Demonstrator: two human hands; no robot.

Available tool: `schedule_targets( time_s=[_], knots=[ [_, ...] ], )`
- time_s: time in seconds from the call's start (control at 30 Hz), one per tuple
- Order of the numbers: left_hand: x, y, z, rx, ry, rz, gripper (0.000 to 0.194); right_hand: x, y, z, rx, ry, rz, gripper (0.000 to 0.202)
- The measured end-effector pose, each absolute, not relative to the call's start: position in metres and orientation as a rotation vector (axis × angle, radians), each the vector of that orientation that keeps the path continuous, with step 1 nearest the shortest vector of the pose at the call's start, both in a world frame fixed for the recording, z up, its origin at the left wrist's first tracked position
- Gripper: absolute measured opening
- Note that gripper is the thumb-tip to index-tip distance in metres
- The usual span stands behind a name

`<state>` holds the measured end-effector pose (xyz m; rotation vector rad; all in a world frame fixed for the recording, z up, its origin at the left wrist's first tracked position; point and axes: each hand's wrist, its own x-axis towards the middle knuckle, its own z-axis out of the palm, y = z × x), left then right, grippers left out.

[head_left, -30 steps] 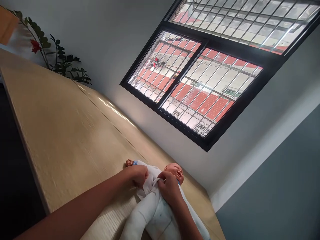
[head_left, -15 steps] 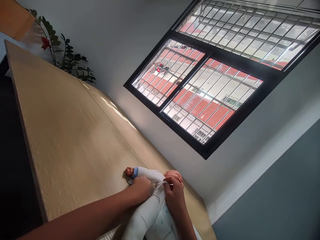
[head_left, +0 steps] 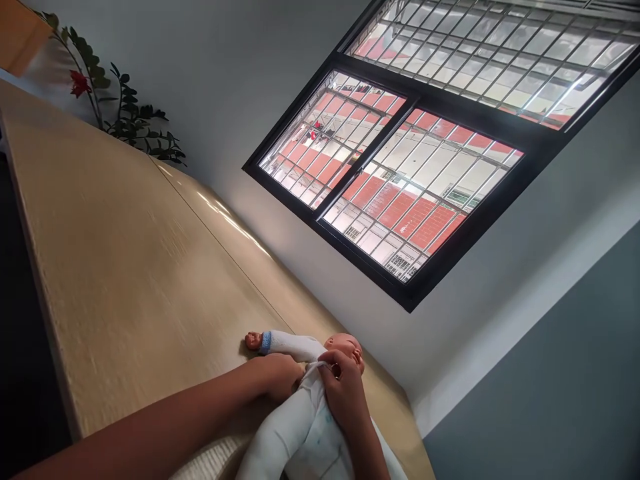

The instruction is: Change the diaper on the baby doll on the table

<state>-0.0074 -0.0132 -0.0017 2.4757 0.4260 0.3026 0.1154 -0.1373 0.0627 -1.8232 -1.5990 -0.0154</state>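
Note:
A baby doll (head_left: pixel 345 345) in white clothes (head_left: pixel 287 427) lies at the lower middle, its head toward the wall. One sleeve (head_left: pixel 293 344) with a blue cuff stretches left along the table. My right hand (head_left: pixel 345 390) is closed, pinching the white cloth at the doll's chest, just below its chin. On the doll's other side, my left hand (head_left: pixel 285 377) is curled shut against the clothes below the sleeve; its fingertips are hidden, so what they grip cannot be made out. The doll's legs run off the bottom edge.
The doll lies on a long light wood table (head_left: pixel 135 267) with a seam along it. A wall with a barred, black-framed window (head_left: pixel 370 167) rises behind. At the far end stand a leafy plant (head_left: pixel 130 107) with a red flower (head_left: pixel 79 83) and an orange object (head_left: pixel 23 33).
The whole view has shifted slightly. My left hand has turned a little and sits closer against the doll's side. The right hand keeps its pinch on the cloth.

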Motion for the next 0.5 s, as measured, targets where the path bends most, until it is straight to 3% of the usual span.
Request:
schedule_targets(
  time_s=[0.13, 0.27, 0.43, 0.5],
  knots=[
    [-0.022, 0.000, 0.014, 2.537, 0.540, 0.339, 0.029, 0.113, -0.142, 0.063, -1.723, -1.598, 0.121, 0.024],
    [-0.034, 0.013, 0.020, 2.518, 0.776, 0.392, 0.013, 0.118, -0.148, 0.075, -1.655, -1.580, 0.151, 0.022],
    [-0.024, 0.004, 0.013, 2.514, 0.900, 0.240, 0.047, 0.123, -0.153, 0.080, -1.800, -1.611, 0.081, 0.019],
    [-0.019, 0.000, 0.010, 2.448, 0.961, 0.231, 0.048, 0.124, -0.153, 0.076, -1.851, -1.592, 0.046, 0.019]
  ],
)
